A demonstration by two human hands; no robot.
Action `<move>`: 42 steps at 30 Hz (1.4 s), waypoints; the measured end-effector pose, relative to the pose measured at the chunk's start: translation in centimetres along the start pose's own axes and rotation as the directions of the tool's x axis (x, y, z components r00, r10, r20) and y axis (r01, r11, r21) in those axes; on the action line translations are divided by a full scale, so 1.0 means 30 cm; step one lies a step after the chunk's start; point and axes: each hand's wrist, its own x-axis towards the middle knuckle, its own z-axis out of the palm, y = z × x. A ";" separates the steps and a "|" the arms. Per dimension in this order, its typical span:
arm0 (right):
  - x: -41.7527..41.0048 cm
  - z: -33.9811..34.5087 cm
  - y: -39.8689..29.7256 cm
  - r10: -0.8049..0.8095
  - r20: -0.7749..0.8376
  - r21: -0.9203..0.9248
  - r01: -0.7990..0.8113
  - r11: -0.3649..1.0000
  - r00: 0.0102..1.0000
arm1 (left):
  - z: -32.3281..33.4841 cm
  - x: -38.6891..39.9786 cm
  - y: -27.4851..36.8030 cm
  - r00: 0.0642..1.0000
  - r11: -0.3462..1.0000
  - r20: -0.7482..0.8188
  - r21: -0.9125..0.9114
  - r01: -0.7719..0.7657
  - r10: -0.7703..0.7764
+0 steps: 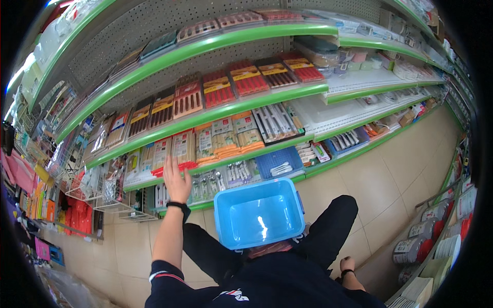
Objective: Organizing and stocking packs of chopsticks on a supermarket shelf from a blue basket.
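My left hand [177, 184], with a dark band at the wrist, reaches to the front of a low shelf. Its fingers are extended, and it seems to hold nothing. Under and beside the fingertips lie packs of wooden sticks [184, 148] with red wrapper ends; whether I touch them, I cannot tell. My right hand [347, 263] hangs low at my right side with its fingers curled, and its inner side is hidden. Between my knees stands a blue plastic bin [260, 215] with nothing in it but light reflections.
Green-edged shelves [215, 115] curve across the front, carrying boxed chopsticks [246, 77]. A blue basket [279, 163] with white spoons is on the bottom shelf. Wire racks [115, 202] stand at left. Red-lidded jars [410, 248] line the right shelf. Tiled floor [389, 173] lies between.
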 end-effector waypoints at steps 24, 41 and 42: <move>0.027 0.036 -1.128 -0.523 0.323 0.860 -0.014 0.511 0.788 | -0.513 -1.923 0.095 0.037 0.571 0.914 0.221 0.791 -0.404; 0.575 0.721 -0.844 -0.524 0.220 -0.279 0.567 0.775 0.823 | -0.296 -1.911 -0.006 -0.183 0.509 0.861 0.439 0.740 -0.475; 0.384 0.815 -0.961 -0.290 0.130 -0.028 0.296 0.955 0.948 | -0.393 -1.886 -0.022 -0.177 0.499 0.826 0.478 0.723 -0.534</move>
